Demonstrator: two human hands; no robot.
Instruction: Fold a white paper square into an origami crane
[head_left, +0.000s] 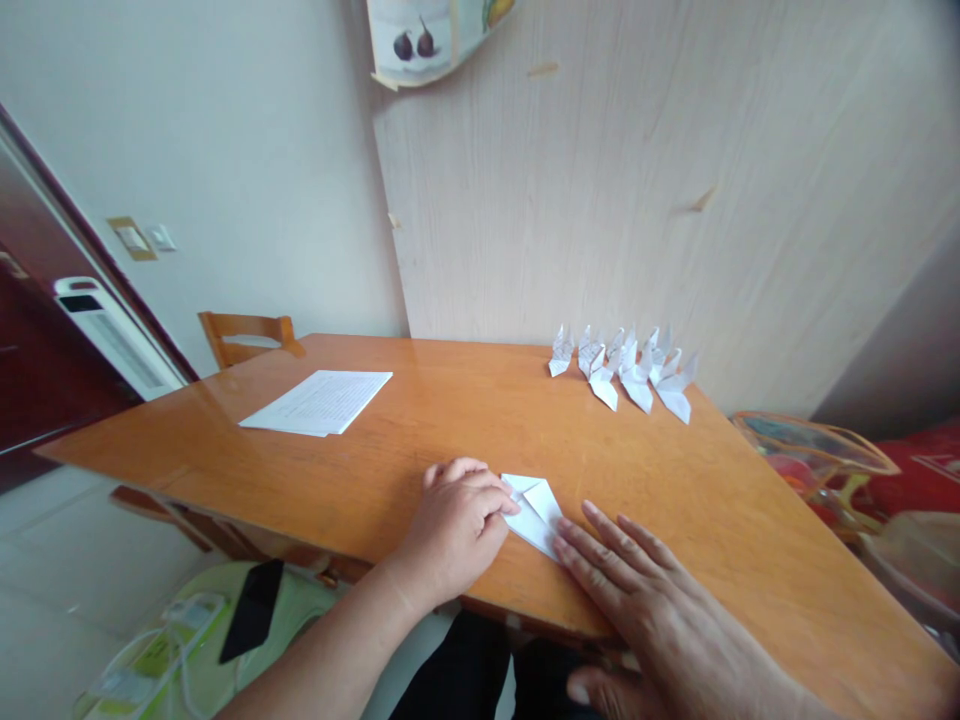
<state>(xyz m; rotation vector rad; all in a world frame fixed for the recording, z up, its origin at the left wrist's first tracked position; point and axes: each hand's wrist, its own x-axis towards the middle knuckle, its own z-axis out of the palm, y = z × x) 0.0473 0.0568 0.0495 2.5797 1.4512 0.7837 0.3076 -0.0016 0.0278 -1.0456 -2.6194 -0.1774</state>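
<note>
A small folded white paper (537,512) lies flat near the front edge of the wooden table (450,400), with a creased flap showing on top. My left hand (466,515) is closed at its left side, fingers bent and fingertips pressing on the paper's edge. From the right, my right hand (637,570) rests with fingers stretched out flat, its fingertips touching the paper's lower right edge. Parts of the paper are hidden beneath the fingers of both hands.
Several folded paper cranes (636,378) stand at the table's back right by the wall. A stack of printed sheets (319,402) lies at the left. Below the table's left edge, a dark phone (253,610) sits on a green stool (300,605). A wooden chair (247,330) stands behind.
</note>
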